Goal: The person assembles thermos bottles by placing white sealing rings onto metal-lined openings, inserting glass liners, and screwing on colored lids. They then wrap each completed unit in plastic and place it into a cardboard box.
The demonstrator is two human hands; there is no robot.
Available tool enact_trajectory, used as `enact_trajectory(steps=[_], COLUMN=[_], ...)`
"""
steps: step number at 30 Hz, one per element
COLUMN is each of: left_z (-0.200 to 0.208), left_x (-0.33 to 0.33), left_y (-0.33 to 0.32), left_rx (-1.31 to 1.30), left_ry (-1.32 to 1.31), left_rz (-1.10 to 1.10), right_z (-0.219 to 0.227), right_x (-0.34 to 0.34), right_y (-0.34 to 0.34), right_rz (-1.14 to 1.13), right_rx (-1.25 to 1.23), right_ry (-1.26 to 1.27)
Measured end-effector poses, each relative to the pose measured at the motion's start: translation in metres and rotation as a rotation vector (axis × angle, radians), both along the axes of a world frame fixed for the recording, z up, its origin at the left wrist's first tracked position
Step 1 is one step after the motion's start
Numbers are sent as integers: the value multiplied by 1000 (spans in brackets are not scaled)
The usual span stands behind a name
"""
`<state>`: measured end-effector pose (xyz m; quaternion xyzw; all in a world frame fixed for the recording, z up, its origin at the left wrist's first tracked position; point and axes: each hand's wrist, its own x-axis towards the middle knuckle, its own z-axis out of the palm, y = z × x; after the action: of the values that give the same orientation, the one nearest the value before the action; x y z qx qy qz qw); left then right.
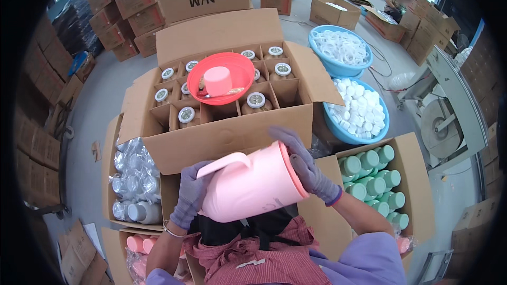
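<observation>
A pink jug, likely a thermos shell, lies tilted on its side across my lap, its handle up and its coral-rimmed end to the right. My gloved left hand grips it at the left end, next to the handle. At the other end, my gloved right hand wraps round the coral rim, its upper fingers slightly blurred. Beyond the jug stands an open divided carton with several capped glass-looking flasks. A red bowl on top of it holds a pink cup.
Blue tubs hold white rings and white caps at the right. Cartons beside me contain green-topped bottles, plastic-wrapped grey bottles and pink pieces. A machine stands right; stacked boxes rise behind.
</observation>
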<state>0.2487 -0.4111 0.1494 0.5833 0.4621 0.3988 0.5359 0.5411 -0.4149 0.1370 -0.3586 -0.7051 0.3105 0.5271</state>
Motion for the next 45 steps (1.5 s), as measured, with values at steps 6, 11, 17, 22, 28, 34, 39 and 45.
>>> enact_trajectory(steps=[6, 11, 17, 22, 28, 34, 39, 45], left_z=[33, 23, 25, -8, -14, -17, -73, -9], left_x=[42, 16, 22, 14, 4, -10, 4, -4], left_y=[-3, -1, 3, -3, -7, -16, -61, -64], left_rx=[908, 65, 907, 131, 258, -61, -17, 70], left_ry=[546, 138, 627, 86, 65, -36, 239, 645], left_rz=[-106, 67, -81, 102, 156, 93, 116, -477], right_z=[-47, -18, -26, -15, 8, 44, 5, -10], right_x=[15, -4, -14, 0, -11, 15, 20, -3], right_y=[4, 0, 3, 0, -2, -6, -4, -46], right_rz=[186, 20, -31, 102, 38, 114, 180, 267], right_rx=[-1127, -110, -1177, -432, -468, -61, -44, -139], right_ry=[1011, 199, 873, 301, 185, -246, -725, -925])
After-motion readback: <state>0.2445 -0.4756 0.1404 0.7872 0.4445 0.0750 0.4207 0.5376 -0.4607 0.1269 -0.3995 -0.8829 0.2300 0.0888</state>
